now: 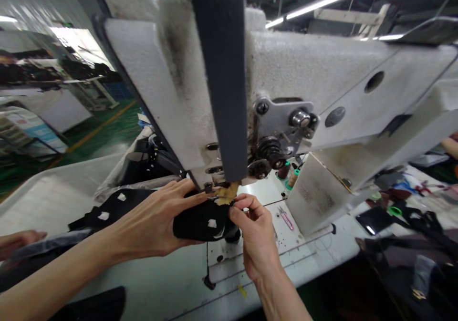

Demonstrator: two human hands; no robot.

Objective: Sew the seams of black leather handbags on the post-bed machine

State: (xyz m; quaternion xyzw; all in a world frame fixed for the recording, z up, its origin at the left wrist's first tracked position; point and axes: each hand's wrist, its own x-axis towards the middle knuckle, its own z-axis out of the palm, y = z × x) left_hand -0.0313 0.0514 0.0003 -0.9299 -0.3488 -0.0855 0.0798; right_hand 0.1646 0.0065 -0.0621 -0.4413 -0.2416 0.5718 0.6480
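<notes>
Below the sewing machine [171, 73], the left hand [153, 218] spreads over black fabric [196, 218]. The right hand [258, 230] pinches its edge.

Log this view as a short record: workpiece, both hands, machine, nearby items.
workpiece: black piece with pale patches, under the machine head
left hand: holding the black piece
right hand: fingertips at its edge; grip contents unclear
snips: pink-handled, on the machine bed, untouched
thread spools: beyond the snips
another person's hand: far left
</notes>
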